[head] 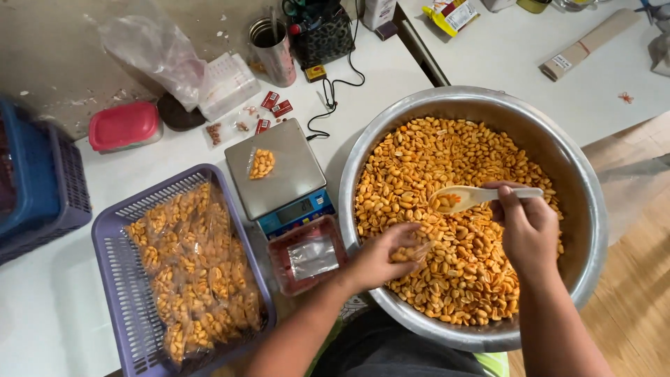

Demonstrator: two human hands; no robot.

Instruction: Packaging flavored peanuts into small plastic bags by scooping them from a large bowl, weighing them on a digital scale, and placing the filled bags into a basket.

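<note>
1. Both forearms reach from the bottom edge over a large steel bowl (pixel 590 209) full of orange-coated peanuts (pixel 447 153).
2. Left hand (pixel 380 255) pinches a small clear bag (pixel 412 251) of peanuts, fingers closed on it, above the bowl's near side.
3. Right hand (pixel 527 227) grips a pale plastic spoon (pixel 464 197), loaded with peanuts, just above the bag.
4. Beside the bowl sits a scale (pixel 283 174) with a filled packet (pixel 262 163); a purple basket (pixel 118 279) holds more packets.

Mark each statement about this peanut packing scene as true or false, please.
1. The right hand holds a plastic spoon over the metal basin. True.
2. The left hand rests on the digital scale. False: it holds a small clear bag over the peanuts.
3. The scale's platform is bare. False: a small bag of peanuts lies on it.
4. The purple basket holds filled bags. True.
</note>
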